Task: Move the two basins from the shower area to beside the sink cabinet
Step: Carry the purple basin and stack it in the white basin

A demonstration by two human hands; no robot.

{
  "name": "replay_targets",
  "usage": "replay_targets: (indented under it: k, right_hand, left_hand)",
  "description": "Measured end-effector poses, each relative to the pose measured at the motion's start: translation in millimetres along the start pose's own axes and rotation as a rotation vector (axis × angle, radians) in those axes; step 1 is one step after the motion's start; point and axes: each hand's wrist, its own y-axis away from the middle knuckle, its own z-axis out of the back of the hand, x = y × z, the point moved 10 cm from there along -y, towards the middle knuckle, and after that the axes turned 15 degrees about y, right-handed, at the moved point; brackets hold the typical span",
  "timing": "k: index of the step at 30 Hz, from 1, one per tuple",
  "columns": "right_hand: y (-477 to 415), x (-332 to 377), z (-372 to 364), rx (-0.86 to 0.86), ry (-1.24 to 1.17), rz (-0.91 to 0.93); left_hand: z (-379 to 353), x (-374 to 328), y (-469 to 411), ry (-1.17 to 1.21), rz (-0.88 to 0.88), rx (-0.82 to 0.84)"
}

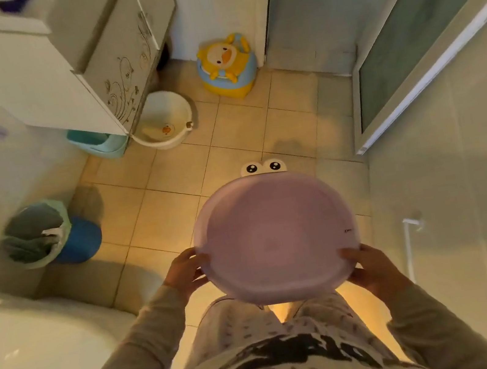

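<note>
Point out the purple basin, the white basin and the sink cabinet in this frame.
purple basin (273, 237): head view, middle of its inner floor.
white basin (167, 113): head view, its inner wall.
sink cabinet (116, 67): head view, decorated door front.

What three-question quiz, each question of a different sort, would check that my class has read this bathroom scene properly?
1. True or false: the purple basin is resting on the floor.
2. Which sits right beside the sink cabinet? A) white basin B) duck potty C) blue bin
3. Fill in: the purple basin is held by the left hand and the ____ hand.

Key: 1 false, both hands hold it up in the air; 2 A; 3 right.
</note>
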Motion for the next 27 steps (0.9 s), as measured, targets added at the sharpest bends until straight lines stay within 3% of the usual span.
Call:
replay_targets:
  k: [7,12,27]
  right_hand:
    - [-37,56,23,-0.043,-0.091,0.009]
    - [-83,115,26,-0.018,-0.069,0.011]
    - [-216,380,-26,0.183,0.408,0.129]
  left_hand:
    - [-78,-65,-45,-0.128,-0.005,0.091]
    - [-117,-96,-85,-0.111,-0.015,0.055]
    - [-166,-151,-152,0.379,-0.007,-0.226]
